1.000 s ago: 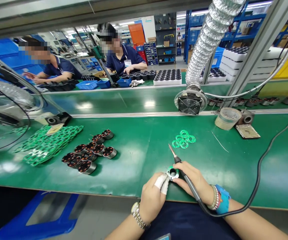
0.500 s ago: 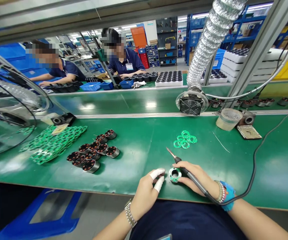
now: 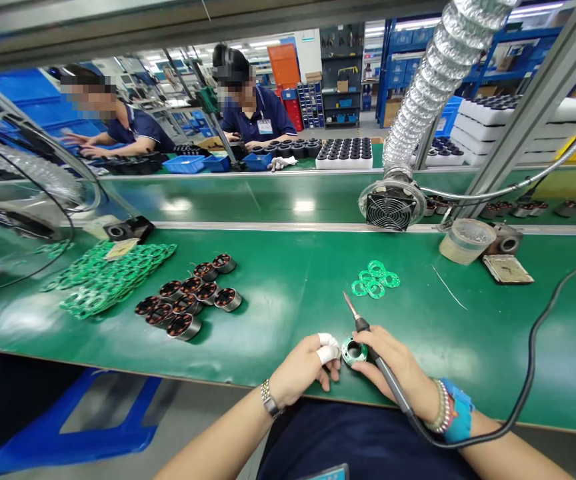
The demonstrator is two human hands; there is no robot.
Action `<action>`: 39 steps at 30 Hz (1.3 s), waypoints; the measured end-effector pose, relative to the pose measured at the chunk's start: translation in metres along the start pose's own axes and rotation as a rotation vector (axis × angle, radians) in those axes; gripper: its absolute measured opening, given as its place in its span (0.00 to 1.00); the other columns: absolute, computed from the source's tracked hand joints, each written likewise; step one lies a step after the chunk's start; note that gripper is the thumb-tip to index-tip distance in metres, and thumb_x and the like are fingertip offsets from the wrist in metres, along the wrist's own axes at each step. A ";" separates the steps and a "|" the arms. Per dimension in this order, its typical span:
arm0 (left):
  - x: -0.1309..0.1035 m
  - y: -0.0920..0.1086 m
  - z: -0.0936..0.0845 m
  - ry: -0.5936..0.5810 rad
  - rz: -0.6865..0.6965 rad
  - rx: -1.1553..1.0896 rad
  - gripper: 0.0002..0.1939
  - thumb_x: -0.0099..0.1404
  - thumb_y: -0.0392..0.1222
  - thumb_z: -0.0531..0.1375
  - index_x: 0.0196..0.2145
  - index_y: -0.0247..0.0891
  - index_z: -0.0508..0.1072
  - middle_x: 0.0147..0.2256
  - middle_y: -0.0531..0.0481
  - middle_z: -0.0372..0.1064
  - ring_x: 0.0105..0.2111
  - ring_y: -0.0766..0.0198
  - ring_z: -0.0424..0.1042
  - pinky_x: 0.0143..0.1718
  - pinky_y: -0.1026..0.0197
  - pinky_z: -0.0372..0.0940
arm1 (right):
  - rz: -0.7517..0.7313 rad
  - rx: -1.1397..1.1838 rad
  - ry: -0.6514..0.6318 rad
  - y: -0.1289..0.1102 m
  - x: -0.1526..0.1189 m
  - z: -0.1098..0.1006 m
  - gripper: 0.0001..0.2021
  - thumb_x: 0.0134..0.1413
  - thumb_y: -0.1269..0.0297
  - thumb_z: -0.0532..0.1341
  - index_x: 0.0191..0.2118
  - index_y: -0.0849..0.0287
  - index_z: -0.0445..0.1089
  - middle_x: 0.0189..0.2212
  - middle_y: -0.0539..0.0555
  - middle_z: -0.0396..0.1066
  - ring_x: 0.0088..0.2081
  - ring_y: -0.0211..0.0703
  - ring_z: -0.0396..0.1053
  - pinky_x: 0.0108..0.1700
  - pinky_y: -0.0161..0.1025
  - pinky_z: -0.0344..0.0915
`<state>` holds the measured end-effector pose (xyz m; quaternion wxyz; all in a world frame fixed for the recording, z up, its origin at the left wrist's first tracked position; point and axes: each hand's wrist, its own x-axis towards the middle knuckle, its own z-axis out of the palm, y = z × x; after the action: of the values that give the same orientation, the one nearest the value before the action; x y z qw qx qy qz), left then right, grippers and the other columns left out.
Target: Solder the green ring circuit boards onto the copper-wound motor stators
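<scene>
A round motor part with a green ring board (image 3: 354, 351) on top sits near the front edge of the green bench. My right hand (image 3: 393, 363) grips its right side with thumb and fingers, and also carries a soldering iron (image 3: 385, 373), tip pointing up and left. My left hand (image 3: 311, 363), white covers on two fingertips, is at the part's left side; its thumb and forefinger are close together, and whether anything is between them is too small to tell. Several loose green ring boards (image 3: 375, 279) lie beyond my hands.
Wound motor parts (image 3: 187, 303) stand left of centre, beside a heap of green boards (image 3: 108, 277). A fan (image 3: 389, 210) hangs from a foil duct. At right are a tub (image 3: 467, 241), a sponge tray (image 3: 508, 269) and the iron's cable (image 3: 533, 353). Two people work across the bench.
My left hand has turned and its fingers have drawn together, coming up against the part's left side. My right hand still holds the part and the iron. The view has shifted slightly.
</scene>
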<state>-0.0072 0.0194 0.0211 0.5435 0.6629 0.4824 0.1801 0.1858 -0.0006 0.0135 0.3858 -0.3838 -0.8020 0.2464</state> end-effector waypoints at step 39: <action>0.006 -0.015 -0.021 0.088 0.373 0.186 0.07 0.61 0.39 0.57 0.31 0.37 0.74 0.31 0.48 0.72 0.32 0.65 0.70 0.37 0.63 0.63 | 0.008 0.066 -0.054 0.000 0.001 -0.001 0.14 0.56 0.71 0.57 0.48 0.56 0.59 0.37 0.56 0.64 0.38 0.43 0.62 0.40 0.40 0.64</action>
<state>-0.0271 0.0348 0.0138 0.4155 0.7796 0.3892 0.2609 0.1863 0.0001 0.0150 0.3753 -0.3673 -0.8020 0.2846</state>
